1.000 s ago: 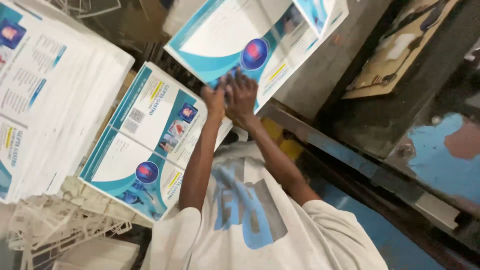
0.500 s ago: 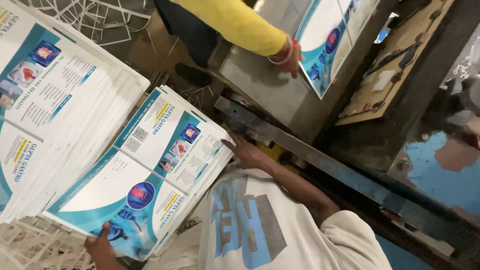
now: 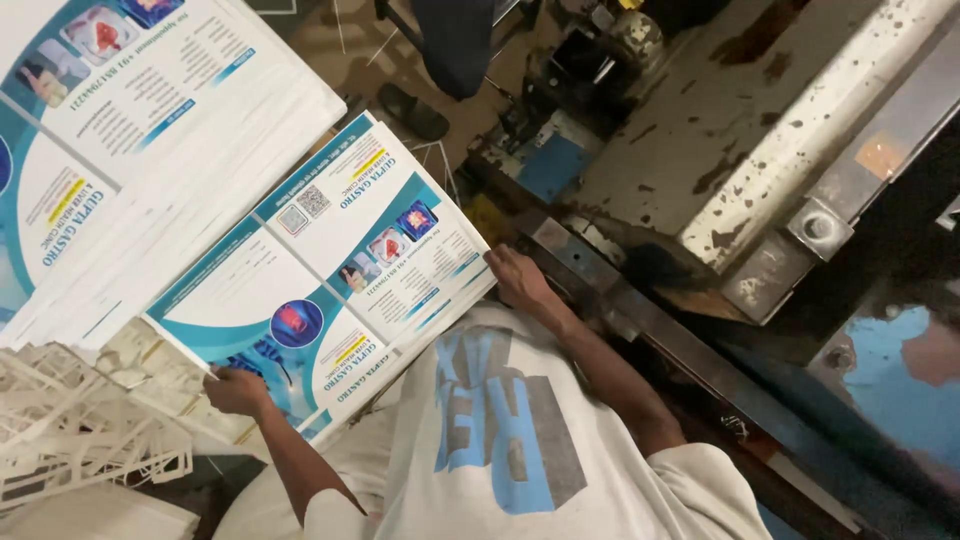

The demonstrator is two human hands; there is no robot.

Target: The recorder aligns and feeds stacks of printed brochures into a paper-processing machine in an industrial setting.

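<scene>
My left hand [image 3: 238, 390] grips the near left corner of a small stack of printed white-and-teal sheets [image 3: 330, 270]. At the stack's right corner, my right hand [image 3: 520, 278] presses against the edge, close to the metal machine frame. The stack lies tilted in front of my white printed shirt [image 3: 500, 430]. Both hands are closed on the stack's edges.
A taller pile of the same printed sheets [image 3: 130, 150] fills the upper left. White die-cut paper waste [image 3: 70, 440] lies at lower left. A stained metal machine bed [image 3: 760, 120] and dark rail [image 3: 720, 360] run along the right. Another person's dark trouser leg [image 3: 455, 40] and sandal [image 3: 412, 110] stand at the top.
One second ago both my hands were raised at a sheet. A person in a yellow sleeve took it away. My hands have come down onto the small stack's corners.
</scene>
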